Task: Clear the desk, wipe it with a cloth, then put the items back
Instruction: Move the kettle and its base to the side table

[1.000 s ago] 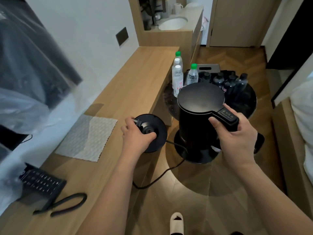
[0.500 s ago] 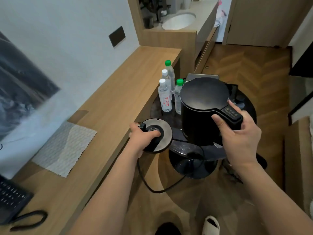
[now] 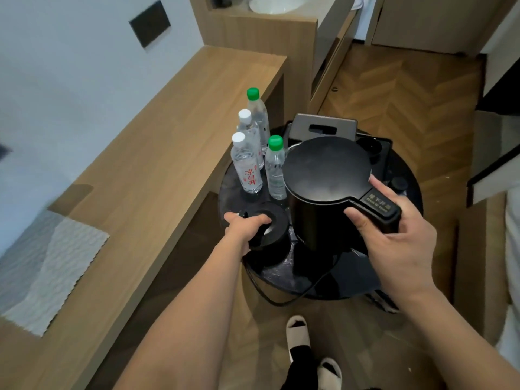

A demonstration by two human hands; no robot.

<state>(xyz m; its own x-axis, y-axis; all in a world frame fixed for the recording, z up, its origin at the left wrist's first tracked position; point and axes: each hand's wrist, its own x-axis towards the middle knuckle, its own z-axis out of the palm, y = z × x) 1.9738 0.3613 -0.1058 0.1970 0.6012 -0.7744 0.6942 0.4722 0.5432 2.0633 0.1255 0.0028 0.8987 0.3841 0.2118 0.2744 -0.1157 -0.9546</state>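
Kettle point(image 3: 326, 190) hangs over the round black table point(image 3: 394, 277), your right hand point(image 3: 394, 240) curled round its handle. Your left hand point(image 3: 244, 229) pinches the kettle base point(image 3: 271, 230) at the table's near left edge, cord point(image 3: 292, 296) trailing off it. Four water bottles point(image 3: 247, 164) stand just beyond. Cloth point(image 3: 47, 274) lies on the desk point(image 3: 168, 147) to the left.

Both forearms are bare to the edge of the view, with no sleeve, watch or ring visible. The left hand point(image 3: 244, 226) and right hand point(image 3: 394, 243) are ungloved. On the feet are pale open-toe slippers point(image 3: 298, 332) over black socks point(image 3: 300, 353). Dark trouser fabric shows at the bottom edge.
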